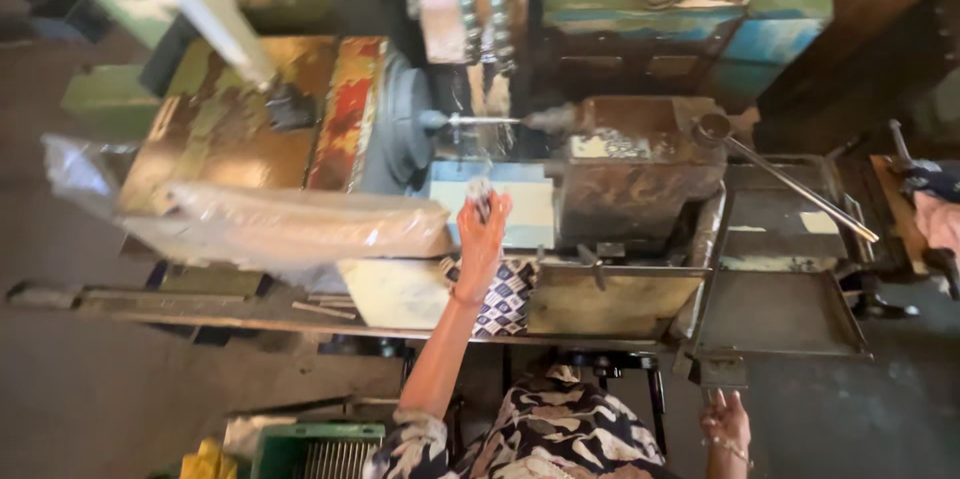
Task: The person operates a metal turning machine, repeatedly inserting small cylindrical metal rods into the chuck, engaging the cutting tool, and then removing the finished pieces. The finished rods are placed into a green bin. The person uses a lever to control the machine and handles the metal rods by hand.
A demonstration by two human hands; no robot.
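Our left hand [483, 229] pinched a small shiny metal piece [479, 189] just below the spindle rod [480, 121], loading in hand; seating it would need careful alignment. Right hand [727, 425] hung slack, well below the spindle rod.

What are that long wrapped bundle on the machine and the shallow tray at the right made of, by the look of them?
The long bundle looks wrapped in clear plastic film: it is glossy and crinkled, with something tan inside that cannot be told. The tray looks like dull grey sheet metal, thin-rimmed and stained. The left hand holds a small shiny piece, too blurred to tell.
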